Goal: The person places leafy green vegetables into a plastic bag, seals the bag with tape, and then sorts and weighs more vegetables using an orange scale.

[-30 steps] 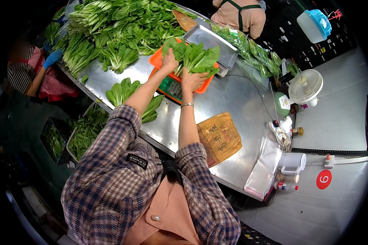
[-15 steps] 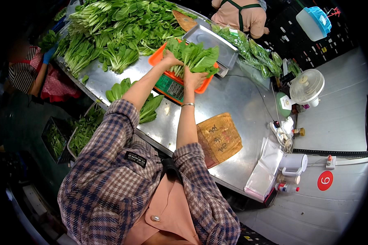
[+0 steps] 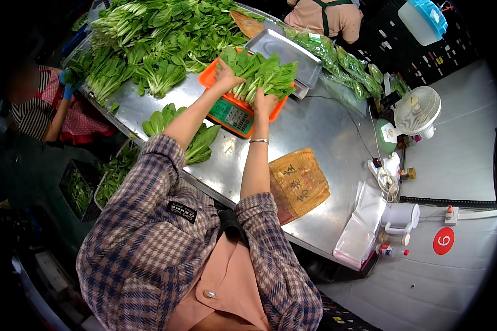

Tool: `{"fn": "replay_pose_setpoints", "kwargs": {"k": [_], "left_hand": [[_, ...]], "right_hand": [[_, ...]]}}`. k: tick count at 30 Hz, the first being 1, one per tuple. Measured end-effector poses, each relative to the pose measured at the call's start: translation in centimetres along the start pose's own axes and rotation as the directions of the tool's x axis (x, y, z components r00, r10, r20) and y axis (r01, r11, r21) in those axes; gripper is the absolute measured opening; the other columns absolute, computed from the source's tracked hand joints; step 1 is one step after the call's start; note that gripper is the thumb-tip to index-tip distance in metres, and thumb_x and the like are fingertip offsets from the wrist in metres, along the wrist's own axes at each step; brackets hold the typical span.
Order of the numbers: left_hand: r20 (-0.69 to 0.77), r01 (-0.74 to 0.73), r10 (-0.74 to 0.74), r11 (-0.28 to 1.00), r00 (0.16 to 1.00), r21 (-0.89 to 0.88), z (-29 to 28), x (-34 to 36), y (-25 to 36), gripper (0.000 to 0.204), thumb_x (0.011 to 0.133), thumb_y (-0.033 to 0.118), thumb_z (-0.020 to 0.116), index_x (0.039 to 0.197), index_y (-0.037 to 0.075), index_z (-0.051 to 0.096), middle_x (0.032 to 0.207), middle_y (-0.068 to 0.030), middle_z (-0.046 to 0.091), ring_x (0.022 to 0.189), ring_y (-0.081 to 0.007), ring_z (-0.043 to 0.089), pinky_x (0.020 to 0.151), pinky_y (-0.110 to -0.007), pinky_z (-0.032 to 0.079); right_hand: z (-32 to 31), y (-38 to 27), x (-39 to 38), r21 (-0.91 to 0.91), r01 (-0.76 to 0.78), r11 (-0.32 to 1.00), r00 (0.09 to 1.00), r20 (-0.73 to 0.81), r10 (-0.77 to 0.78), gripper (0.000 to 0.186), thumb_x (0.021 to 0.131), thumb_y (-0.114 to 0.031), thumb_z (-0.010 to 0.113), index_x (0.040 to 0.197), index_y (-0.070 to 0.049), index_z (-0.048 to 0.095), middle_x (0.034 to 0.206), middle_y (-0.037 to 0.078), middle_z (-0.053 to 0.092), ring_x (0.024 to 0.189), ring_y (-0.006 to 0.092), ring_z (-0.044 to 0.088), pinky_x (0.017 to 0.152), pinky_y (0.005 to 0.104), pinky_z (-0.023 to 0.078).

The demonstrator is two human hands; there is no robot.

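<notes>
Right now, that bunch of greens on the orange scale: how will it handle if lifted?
Probably floppy: the bunch of leafy greens is loose leaves and stems, apparently untied, so it may splay or shed. The left hand and right hand each hold a side, suggesting two-handed support. Likely light for its bulk; leaves bruise easily on the orange scale.

Heaped leafy greens far left on the steel table. Brown cardboard piece near its front edge. White fan at right, white jug nearer, bagged greens far right.
</notes>
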State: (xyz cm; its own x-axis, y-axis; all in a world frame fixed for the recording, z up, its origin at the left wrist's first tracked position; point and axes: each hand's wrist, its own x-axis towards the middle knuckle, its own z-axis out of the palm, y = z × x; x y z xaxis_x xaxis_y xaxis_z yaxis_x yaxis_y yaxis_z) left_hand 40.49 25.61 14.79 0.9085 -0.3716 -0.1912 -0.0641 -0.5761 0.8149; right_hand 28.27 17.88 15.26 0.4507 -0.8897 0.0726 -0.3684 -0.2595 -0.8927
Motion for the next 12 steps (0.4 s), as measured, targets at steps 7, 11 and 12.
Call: {"fn": "replay_pose_setpoints", "kwargs": {"k": [7,11,12], "left_hand": [[-0.42,-0.415,0.477,0.879,0.772,0.236,-1.6,-7.5,1.6,0.069,0.063,0.017,0.07,0.118,-0.001,0.033,0.126,-0.0242,0.026,0.111,-0.0385,0.034,0.083,-0.046,0.037],[-0.021,-0.489,0.493,0.867,0.87,0.1,0.7,-6.1,0.0,0.031,0.07,0.017,0.062,0.096,0.003,0.053,0.096,-0.0152,0.053,0.093,-0.0321,0.049,0.076,-0.041,0.041],[-0.108,-0.479,0.487,0.873,0.867,0.097,1.5,-5.8,-0.7,0.028,0.072,0.02,0.06,0.096,0.006,0.054,0.086,-0.0134,0.057,0.084,-0.0305,0.053,0.075,-0.038,0.042]], "right_hand": [[0.1,-0.7,-1.8,-0.14,0.151,0.979,0.979,-0.117,-0.168,0.086,0.065,-0.03,0.055,0.127,0.012,0.012,0.125,0.032,0.027,0.118,0.0402,0.027,0.099,0.0418,0.023],[0.1,-2.5,-2.8,-0.069,0.003,0.998,0.998,-0.056,-0.006,0.088,0.064,-0.029,0.057,0.13,0.006,0.011,0.131,0.028,0.021,0.122,0.0378,0.021,0.101,0.0396,0.019],[0.3,-2.7,-3.0,-0.068,0.004,0.998,0.999,-0.05,-0.008,0.088,0.064,-0.029,0.057,0.13,0.006,0.011,0.131,0.028,0.021,0.122,0.0378,0.021,0.101,0.0396,0.019]]}}
